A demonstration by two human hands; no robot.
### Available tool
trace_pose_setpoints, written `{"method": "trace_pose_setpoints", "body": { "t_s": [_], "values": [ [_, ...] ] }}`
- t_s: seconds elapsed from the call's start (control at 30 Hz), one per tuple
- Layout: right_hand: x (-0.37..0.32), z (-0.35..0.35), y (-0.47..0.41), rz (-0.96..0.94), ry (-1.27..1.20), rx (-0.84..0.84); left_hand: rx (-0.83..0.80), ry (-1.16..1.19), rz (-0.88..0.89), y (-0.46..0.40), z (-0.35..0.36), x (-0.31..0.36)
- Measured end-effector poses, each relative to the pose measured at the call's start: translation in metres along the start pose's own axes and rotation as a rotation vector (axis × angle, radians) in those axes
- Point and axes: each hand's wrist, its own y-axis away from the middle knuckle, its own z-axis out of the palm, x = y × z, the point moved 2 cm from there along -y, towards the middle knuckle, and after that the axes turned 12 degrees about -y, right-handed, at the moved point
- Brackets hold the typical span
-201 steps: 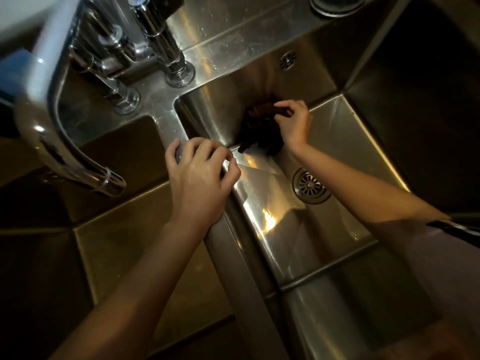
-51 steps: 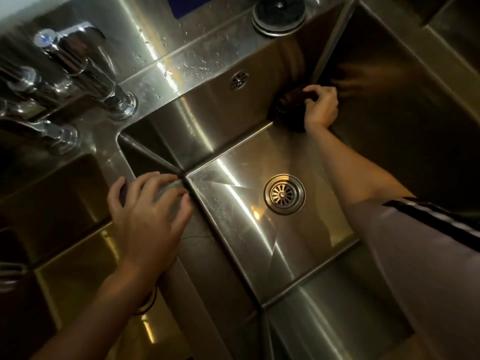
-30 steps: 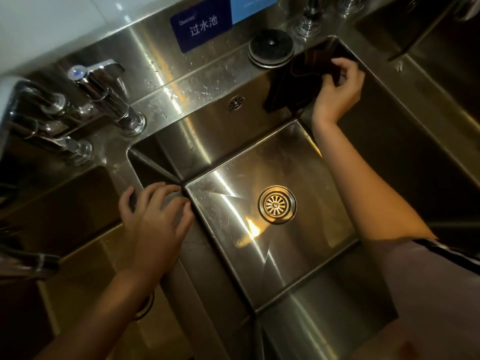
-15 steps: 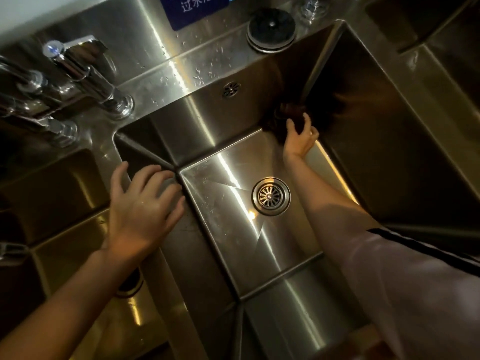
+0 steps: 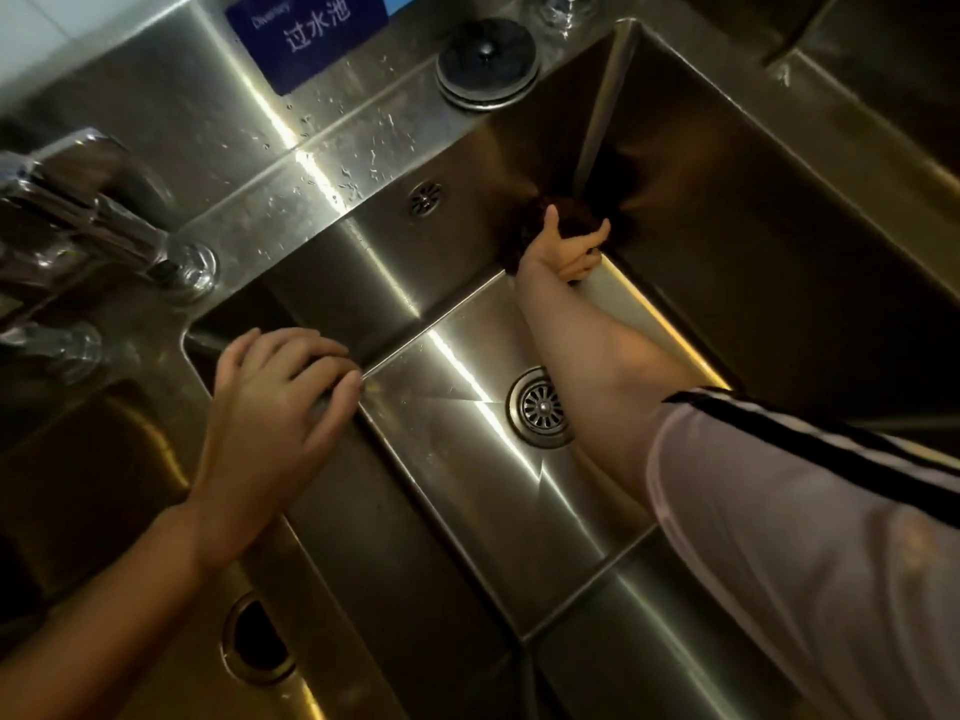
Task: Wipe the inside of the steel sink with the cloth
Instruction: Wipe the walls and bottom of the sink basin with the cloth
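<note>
**Cloth worked into the far right corner**

Since half a second ago the right hand [image 5: 563, 249] has curled from a spread reach into a bunched grip, and the camera has tipped up enough to show more of the blue sign [image 5: 306, 36] on the backsplash.

Head view: the right hand's fingers are closed around the dark cloth [image 5: 569, 220], pressing it into the vertical seam where the back wall and right wall of the steel sink [image 5: 363, 246] meet, just above the floor. The cloth is blurred and partly lost in shadow, so its outline is hard to read. The left hand [image 5: 275, 402] lies flat, fingers loosely together, braced on the divider between this basin and the one to the left; it holds nothing. The drain [image 5: 540, 407] sits bare mid-floor, partly behind the right forearm.

By my reading, the corner is being scrubbed now; the right wall, the floor around the drain and the near wall look like what remains.
</note>
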Motion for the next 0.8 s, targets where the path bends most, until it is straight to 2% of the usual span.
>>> {"method": "trace_pose_setpoints", "body": {
  "t_s": [0.2,0.4,0.47,0.57,0.8],
  "values": [
    [0.003,-0.003,-0.005,0.09,-0.15,0.107,-0.008,0.04,0.046,0.004,0.002,-0.001],
    [-0.031,-0.007,0.004,0.081,-0.236,0.169,-0.014,0.014,0.046,0.005,0.003,-0.004],
    [-0.049,-0.011,0.014,0.072,-0.333,0.18,-0.014,0.012,0.046,0.005,0.004,-0.004],
    [-0.078,-0.018,0.033,0.034,-0.441,0.181,-0.025,0.018,0.037,0.005,0.003,-0.004],
    [-0.15,-0.028,0.075,-0.089,-0.681,0.058,-0.032,0.068,0.039,0.005,-0.003,0.0]
  ]
}}
